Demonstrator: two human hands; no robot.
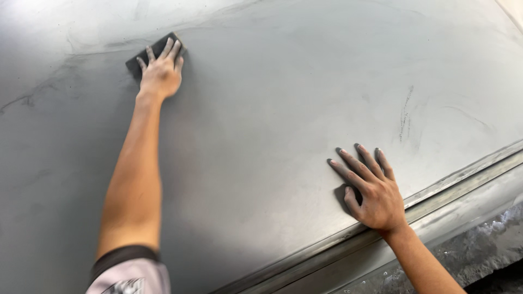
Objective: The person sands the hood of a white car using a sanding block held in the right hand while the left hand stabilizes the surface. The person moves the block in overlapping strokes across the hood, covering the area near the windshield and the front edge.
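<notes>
Grey panel [283, 109] — sanding pad [146, 57] under left fingers [163, 51]

A vehicle body workshop: a large grey primed panel [283, 109] with sanding marks and dusty trim [468, 174].
</notes>
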